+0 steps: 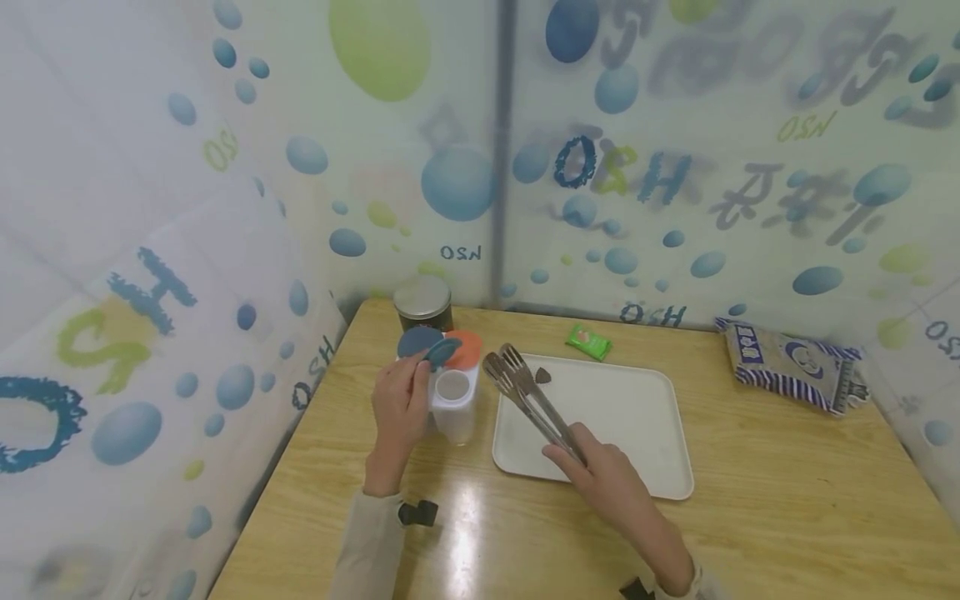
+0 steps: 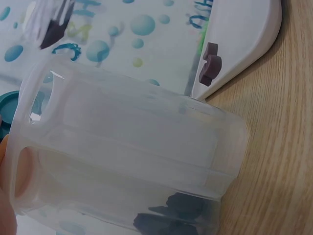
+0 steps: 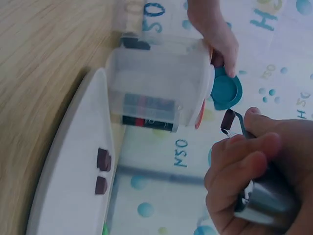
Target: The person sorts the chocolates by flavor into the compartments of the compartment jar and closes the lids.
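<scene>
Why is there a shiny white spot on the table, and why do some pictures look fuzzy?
Head view: the spot is lamp glare on the glossy wooden table, and the wall lettering is blurred. Left wrist view: the clear plastic container sits so close that it looks hazy. Right wrist view: the right hand gripping the metal tongs is out of focus.

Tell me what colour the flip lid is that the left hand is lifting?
Teal blue: the flip lid shows best in the right wrist view.

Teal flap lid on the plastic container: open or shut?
Open. The teal lid is tipped up, held by the left hand, exposing the round opening.
</scene>
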Tool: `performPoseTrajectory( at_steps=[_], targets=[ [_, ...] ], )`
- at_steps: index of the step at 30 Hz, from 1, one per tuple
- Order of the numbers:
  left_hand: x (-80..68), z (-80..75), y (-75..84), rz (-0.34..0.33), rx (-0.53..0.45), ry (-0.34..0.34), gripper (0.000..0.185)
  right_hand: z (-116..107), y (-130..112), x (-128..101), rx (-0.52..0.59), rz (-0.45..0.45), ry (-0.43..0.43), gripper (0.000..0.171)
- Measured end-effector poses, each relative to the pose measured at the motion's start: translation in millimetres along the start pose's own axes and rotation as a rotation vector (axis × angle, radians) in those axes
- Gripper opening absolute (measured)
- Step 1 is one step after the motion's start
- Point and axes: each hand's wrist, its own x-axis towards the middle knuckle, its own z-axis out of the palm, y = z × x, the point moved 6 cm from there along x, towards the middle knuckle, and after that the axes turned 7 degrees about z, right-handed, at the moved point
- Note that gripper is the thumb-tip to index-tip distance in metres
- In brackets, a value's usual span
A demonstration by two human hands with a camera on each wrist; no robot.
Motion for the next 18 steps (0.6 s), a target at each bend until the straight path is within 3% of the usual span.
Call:
performPoseTrajectory(
  at_steps=[9, 18],
  targets=[
    [0.6, 1.4, 0.5, 0.013, -0.009, 0.002, 0.019, 18, -25, 2, -0.061, -0.099, -0.019, 0.028],
    [1.3, -2.0, 2.2, 0.007, -0.001, 0.006, 0.018, 28, -30, 8, -0.101, -0.13, 0.007, 0.035]
  ],
)
